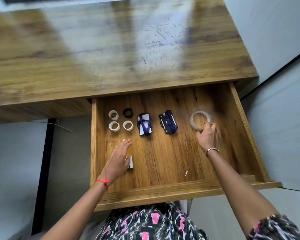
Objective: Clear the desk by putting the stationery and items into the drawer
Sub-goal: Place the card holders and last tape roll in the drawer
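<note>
Past patterned lap (151,222), filling drawer (163,193): perhaps touching box (131,161) front-left with spread left hand (118,158); pinching tape roll (191,121) with right hand (206,135); releasing next.

Grey floor (16,153), thin cable (62,127) lying on it, black upright bar (43,170), black, white and pink patterned clothing (151,226).

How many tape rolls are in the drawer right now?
5 visible. Back left, in a square: white roll, dark roll, two more white. At right, a large clear roll pinched by the right hand.
</note>
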Motion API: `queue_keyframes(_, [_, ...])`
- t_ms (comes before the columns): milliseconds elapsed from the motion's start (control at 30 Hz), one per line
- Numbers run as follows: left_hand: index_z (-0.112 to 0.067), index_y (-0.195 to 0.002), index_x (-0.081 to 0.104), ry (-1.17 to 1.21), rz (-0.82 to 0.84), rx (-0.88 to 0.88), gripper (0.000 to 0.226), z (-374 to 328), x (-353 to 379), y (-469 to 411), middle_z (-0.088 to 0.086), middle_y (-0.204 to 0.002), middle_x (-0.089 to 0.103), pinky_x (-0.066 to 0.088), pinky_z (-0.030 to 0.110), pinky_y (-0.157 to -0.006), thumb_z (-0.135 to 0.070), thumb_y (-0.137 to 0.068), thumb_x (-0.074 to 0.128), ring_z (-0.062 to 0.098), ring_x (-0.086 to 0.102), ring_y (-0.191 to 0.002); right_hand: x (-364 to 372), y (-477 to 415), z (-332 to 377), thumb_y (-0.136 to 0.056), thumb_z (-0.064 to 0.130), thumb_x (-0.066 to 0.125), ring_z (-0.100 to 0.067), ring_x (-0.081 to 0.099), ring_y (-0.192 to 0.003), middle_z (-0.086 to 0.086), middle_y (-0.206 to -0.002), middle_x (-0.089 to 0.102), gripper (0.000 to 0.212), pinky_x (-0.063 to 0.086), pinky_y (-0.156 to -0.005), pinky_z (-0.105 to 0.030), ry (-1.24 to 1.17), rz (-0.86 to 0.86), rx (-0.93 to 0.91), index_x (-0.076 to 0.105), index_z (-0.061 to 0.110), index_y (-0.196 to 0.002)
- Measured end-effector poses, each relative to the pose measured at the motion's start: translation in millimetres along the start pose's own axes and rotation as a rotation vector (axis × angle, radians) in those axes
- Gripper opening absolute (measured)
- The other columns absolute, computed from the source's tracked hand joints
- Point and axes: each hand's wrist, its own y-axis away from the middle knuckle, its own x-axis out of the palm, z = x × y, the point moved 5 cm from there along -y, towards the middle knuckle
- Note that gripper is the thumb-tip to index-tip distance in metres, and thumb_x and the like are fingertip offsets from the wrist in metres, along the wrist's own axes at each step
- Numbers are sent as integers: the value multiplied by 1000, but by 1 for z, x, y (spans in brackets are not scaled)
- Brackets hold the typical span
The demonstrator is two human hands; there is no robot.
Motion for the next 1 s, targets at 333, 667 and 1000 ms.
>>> queue_keyframes(333, [-10,-139,36,-78,95,87,55,-16,28,62,7,-146,38,21,44,-116,-37,-92,35,12,22,-138,15,138,-4,-91,15,56,-3,51,-74,-10,-145,29,40,43,-76,-13,41,314,-336,45,7,-129])
queue_keyframes(667, [-12,-140,35,-103,178,-33,80,-13,56,103,3,-148,34,15,37,-115,-63,-89,0,10,19,-140,27,188,-34,-93,34,36,-25,67,-87,-15,-98,66,42,56,-76,-32,268,149,-585,63,2,-91])
queue_keyframes(1000, [-9,-131,49,-158,134,-72,69,-14,51,94,8,-139,49,23,43,-110,-55,-92,15,18,38,-134,23,181,-22,-85,24,37,-11,56,-51,-3,-68,65,34,31,-45,-12,319,67,-624,64,9,-72])
